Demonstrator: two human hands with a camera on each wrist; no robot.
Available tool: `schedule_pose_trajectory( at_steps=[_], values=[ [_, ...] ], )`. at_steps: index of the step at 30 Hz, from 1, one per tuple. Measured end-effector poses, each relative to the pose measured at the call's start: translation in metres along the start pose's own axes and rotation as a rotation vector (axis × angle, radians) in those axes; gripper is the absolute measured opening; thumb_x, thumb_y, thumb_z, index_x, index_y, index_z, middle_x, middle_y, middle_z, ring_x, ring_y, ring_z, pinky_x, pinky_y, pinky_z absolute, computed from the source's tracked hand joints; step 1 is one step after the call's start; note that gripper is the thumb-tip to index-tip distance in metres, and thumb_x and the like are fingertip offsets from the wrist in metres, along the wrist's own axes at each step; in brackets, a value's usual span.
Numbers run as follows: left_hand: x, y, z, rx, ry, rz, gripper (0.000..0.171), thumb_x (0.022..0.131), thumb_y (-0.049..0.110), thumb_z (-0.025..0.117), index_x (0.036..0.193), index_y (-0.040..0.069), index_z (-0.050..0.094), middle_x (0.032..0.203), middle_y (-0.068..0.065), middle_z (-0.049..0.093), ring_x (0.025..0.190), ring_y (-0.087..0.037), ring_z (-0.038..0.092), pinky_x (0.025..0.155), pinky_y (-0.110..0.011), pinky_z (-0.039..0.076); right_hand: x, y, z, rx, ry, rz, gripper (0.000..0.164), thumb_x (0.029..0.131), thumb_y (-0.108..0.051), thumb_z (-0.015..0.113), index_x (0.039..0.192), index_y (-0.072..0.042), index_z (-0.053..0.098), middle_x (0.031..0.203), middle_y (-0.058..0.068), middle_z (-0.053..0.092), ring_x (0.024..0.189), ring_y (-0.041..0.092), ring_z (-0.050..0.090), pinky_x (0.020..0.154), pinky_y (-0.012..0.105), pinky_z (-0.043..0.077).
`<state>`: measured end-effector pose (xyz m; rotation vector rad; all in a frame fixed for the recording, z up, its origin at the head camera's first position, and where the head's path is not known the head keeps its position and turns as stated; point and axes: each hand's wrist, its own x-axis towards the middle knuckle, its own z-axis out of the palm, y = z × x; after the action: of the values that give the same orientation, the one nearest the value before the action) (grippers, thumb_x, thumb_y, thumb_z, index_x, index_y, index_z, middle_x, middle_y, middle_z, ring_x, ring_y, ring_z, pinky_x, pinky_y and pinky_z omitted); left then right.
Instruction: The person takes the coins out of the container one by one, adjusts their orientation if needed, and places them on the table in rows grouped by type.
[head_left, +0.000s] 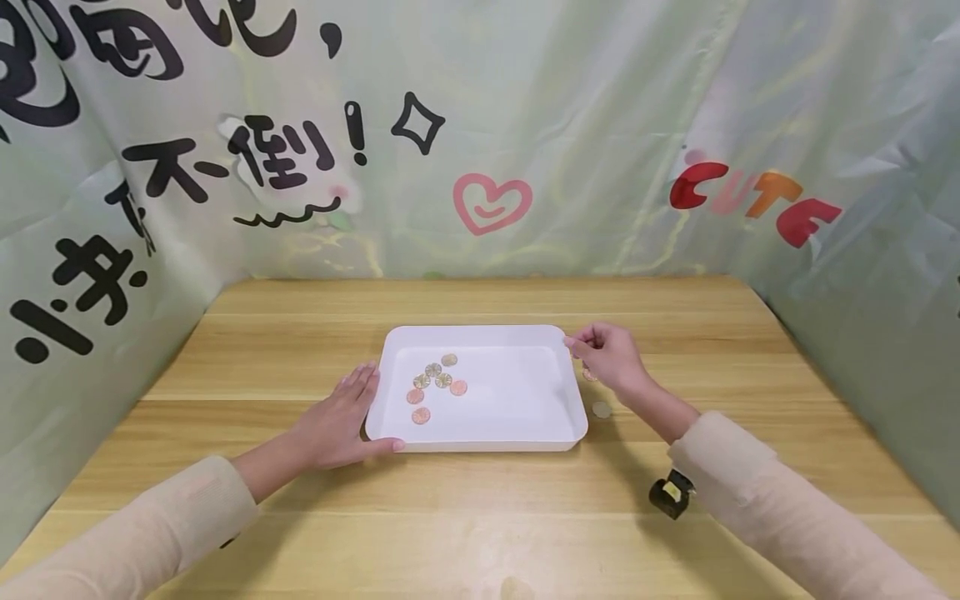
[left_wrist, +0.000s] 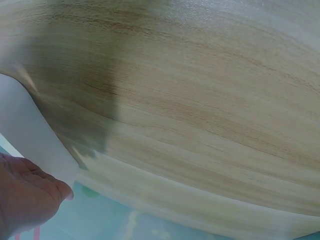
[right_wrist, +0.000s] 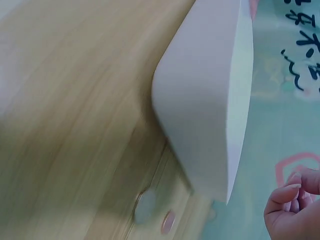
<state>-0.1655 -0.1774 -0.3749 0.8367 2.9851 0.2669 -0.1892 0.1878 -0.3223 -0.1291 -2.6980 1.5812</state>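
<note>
A shallow white tray (head_left: pixel 517 417) lies on the table with several gold-coloured coins (head_left: pixel 433 370) and copper coins (head_left: pixel 421 415) in its left half. My left hand (head_left: pixel 341 421) rests against the tray's left side, fingers straight and thumb along the front edge. My right hand (head_left: pixel 609 354) is at the tray's far right corner, with thumb and fingers curled together at the tips. I cannot tell whether a coin is between those fingertips. Beneath and beside that hand, a copper coin (right_wrist: pixel 168 222) and a silver-coloured coin (right_wrist: pixel 144 205) lie on the table outside the tray.
The wooden table (head_left: pixel 480 517) runs back to a printed cloth backdrop (head_left: pixel 600 125), which also hangs at both sides. A small black device (head_left: pixel 671 493) sits at the right sleeve cuff (head_left: pixel 720 458). The tray's raised wall (right_wrist: pixel 195 100) stands beside the loose coins.
</note>
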Motion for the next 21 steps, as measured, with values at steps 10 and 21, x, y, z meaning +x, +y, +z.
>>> schedule_pose_trajectory(
  at_steps=[10, 21],
  values=[
    [0.0, 0.0, 0.0, -0.008, -0.003, 0.0, 0.103, 0.079, 0.064, 0.055, 0.141, -0.013, 0.024, 0.15, -0.028, 0.021, 0.14, -0.04, 0.021, 0.113, -0.05, 0.024, -0.001, -0.02, 0.039, 0.035, -0.061, -0.054, 0.016, 0.09, -0.014, 0.06, 0.087, 0.001, 0.06, 0.07, 0.0, 0.055, 0.061, 0.012, 0.049, 0.05, 0.017, 0.041],
    [-0.001, 0.001, -0.001, -0.016, -0.003, -0.005, 0.103, 0.079, 0.062, 0.057, 0.14, -0.014, 0.024, 0.15, -0.028, 0.021, 0.139, -0.04, 0.022, 0.113, -0.05, 0.024, 0.007, -0.031, 0.077, 0.067, -0.143, -0.12, 0.011, 0.087, -0.007, 0.063, 0.085, 0.004, 0.063, 0.067, 0.002, 0.057, 0.06, 0.012, 0.051, 0.055, 0.021, 0.044]
  ],
)
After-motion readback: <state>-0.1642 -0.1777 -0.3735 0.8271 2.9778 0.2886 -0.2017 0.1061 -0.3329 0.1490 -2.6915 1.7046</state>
